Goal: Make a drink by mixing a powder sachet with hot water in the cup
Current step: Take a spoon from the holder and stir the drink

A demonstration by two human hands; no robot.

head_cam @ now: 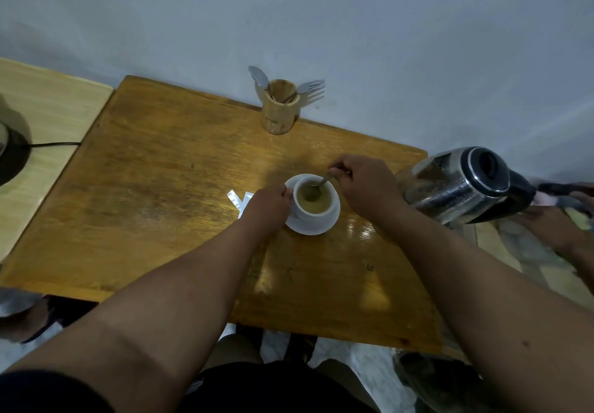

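A white cup [316, 212] full of yellowish-brown liquid stands on a white saucer [321, 227] in the middle of the wooden table [160, 187]. My left hand [268, 202] grips the cup's left side. My right hand [363, 181] pinches the handle of a metal spoon [319, 186] whose bowl is dipped in the liquid. Silvery torn sachet pieces [236, 200] lie on the table just left of my left hand, partly hidden by it.
A steel kettle [463, 186] with a black lid is at the table's right edge, another person's hand [559, 219] on its handle. A wooden holder [279, 109] with spoon and forks stands at the back edge. A dark base with a cord [54, 145] sits on the left table.
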